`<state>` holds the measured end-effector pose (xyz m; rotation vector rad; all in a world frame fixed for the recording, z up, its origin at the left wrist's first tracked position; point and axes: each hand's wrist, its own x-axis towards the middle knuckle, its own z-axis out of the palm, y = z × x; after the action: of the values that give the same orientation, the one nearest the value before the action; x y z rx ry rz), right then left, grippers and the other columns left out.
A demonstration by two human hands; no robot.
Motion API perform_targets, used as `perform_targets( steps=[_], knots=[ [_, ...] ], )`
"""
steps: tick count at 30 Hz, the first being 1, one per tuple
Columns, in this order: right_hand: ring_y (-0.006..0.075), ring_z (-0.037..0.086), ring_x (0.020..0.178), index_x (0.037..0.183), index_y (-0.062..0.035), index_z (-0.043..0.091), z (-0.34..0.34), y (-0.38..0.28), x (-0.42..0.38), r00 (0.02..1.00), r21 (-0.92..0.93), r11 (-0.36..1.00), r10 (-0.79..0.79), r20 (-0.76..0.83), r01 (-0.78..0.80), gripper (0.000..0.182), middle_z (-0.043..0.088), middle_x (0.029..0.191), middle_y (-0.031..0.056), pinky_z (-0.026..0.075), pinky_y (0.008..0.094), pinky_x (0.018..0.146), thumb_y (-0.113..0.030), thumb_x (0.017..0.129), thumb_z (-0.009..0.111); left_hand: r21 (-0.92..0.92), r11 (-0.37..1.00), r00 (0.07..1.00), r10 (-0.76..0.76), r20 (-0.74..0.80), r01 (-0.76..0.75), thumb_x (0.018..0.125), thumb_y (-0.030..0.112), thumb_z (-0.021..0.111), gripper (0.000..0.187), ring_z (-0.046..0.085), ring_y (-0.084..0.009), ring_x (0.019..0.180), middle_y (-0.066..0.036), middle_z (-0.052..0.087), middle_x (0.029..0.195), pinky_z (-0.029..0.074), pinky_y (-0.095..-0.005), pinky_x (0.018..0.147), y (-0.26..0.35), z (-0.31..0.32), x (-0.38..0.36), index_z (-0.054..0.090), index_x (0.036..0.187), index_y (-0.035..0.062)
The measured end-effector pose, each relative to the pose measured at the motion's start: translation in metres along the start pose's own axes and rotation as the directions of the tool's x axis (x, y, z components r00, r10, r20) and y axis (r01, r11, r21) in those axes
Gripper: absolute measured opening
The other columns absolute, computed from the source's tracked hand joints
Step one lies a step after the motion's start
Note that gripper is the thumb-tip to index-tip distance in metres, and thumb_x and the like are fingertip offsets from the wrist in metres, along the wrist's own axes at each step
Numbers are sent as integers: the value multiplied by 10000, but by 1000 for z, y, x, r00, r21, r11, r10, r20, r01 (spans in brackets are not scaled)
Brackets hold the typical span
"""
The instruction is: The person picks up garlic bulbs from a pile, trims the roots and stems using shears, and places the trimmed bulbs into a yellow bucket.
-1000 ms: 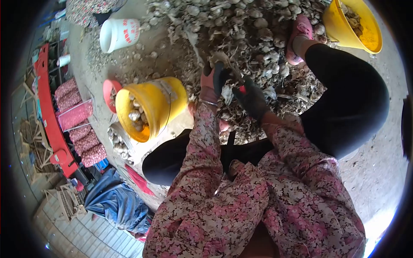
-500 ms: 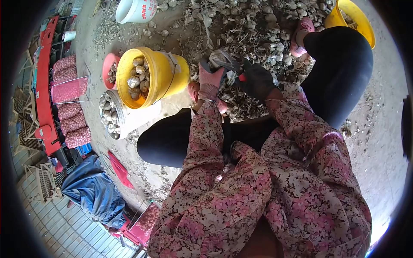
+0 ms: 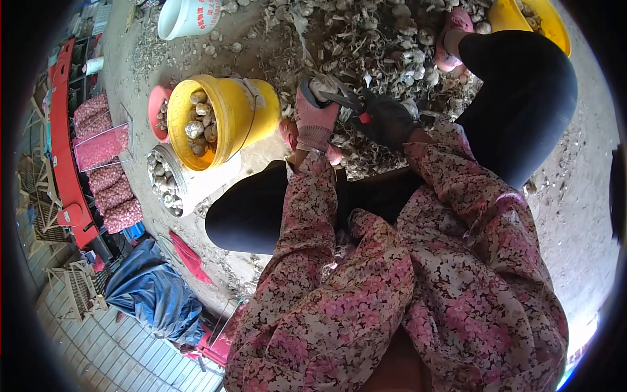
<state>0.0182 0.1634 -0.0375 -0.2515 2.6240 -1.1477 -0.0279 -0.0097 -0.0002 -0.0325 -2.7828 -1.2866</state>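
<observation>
My left hand (image 3: 316, 117), in a pink and grey glove, is closed round a garlic bulb (image 3: 321, 89) above the heap. My right hand (image 3: 390, 121), in a dark glove, grips a pair of shears (image 3: 347, 100) with a bit of red showing at the handle. The two dark blades point left and reach the bulb, one above the other with a gap between them. Below and around both hands lies a heap of garlic (image 3: 372, 49) with dry stalks and loose skins.
A yellow bucket (image 3: 255, 111) part-filled with bulbs stands left of my hands, beside a white bucket (image 3: 186, 189) of garlic and a pink basin (image 3: 159, 114). Another white bucket (image 3: 189, 18) stands farther off. A second yellow bucket (image 3: 555, 29) sits beyond my right knee.
The view has shifted slightly, so the buckets appear farther left. My left hand still holds the bulb, now turned a little, and the blades look more spread at it.
</observation>
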Motion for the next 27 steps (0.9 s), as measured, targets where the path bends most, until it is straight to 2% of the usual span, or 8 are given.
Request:
perform_targets(
  steps=[11, 18, 20, 21, 23, 24, 26, 27],
  knots=[
    [377, 625, 873, 1081, 6, 477, 16, 3, 9, 973, 249, 952, 131, 192, -177, 453, 628, 890, 208, 490, 449, 751, -279, 786, 669, 197, 980, 1000, 21, -8, -19, 629, 221, 783, 734, 498, -364, 1078, -190, 499, 1136, 422, -435, 921, -27, 23, 0, 427, 1238, 16],
    [384, 628, 821, 1022, -18, 515, 25, 20, 7, 988, 104, 988, 104, 114, -116, 305, 629, 838, 211, 488, 468, 731, -201, 793, 598, 238, 968, 997, 78, -17, -72, 625, 187, 807, 663, 582, -301, 1010, -158, 568, 1075, 467, -383, 878, -19, 22, -8, 490, 1179, 10],
    [377, 634, 803, 938, -35, 593, 36, 38, 15, 997, 148, 986, 77, 5, -77, 266, 641, 826, 202, 494, 456, 724, -262, 799, 589, -197, 977, 994, -74, 75, 88, 637, 184, 793, 747, 548, -307, 1068, -150, 541, 1130, 454, -397, 909, -22, 25, -8, 426, 1269, 29],
    [377, 634, 803, 938, -35, 593, 42, 48, 21, 997, 145, 986, 77, 0, -77, 266, 641, 826, 202, 494, 456, 724, -262, 799, 589, -200, 976, 995, -69, 75, 83, 637, 184, 793, 747, 548, -307, 1068, -150, 541, 1130, 454, -397, 909, -19, 29, -12, 426, 1269, 29],
    [360, 643, 807, 849, -44, 644, 51, 65, 27, 995, 9, 999, -46, -85, 47, 285, 654, 826, 194, 501, 435, 721, -318, 806, 579, -175, 949, 912, 304, 277, -263, 684, 101, 767, 716, 579, -237, 1046, -141, 549, 1162, 492, -341, 865, -2, 37, -24, 416, 1304, 33],
    [360, 643, 807, 849, -44, 644, 55, 67, 28, 995, 5, 999, -47, -92, 48, 285, 654, 826, 194, 501, 435, 721, -318, 806, 579, -178, 946, 909, 311, 275, -270, 684, 101, 767, 716, 579, -237, 1046, -141, 549, 1162, 492, -341, 865, 3, 34, -26, 416, 1304, 33],
    [357, 647, 805, 824, -29, 657, 58, 67, 34, 960, 105, 956, 265, 85, -273, 332, 663, 831, 194, 505, 417, 713, -352, 809, 583, -728, 648, 950, 24, 311, 222, 724, 30, 728, 679, 593, -212, 1026, -127, 528, 1222, 511, -329, 833, 11, 24, -26, 411, 1324, 31],
    [334, 653, 778, 915, -18, 642, 60, 65, 30, 964, 220, 942, 227, 141, -254, 359, 661, 840, 193, 501, 412, 704, -364, 839, 584, -720, 615, 932, -75, 353, 322, 754, -42, 680, 590, 608, -227, 994, -93, 558, 1185, 523, -342, 809, 12, 10, -24, 442, 1290, 24]
  ],
)
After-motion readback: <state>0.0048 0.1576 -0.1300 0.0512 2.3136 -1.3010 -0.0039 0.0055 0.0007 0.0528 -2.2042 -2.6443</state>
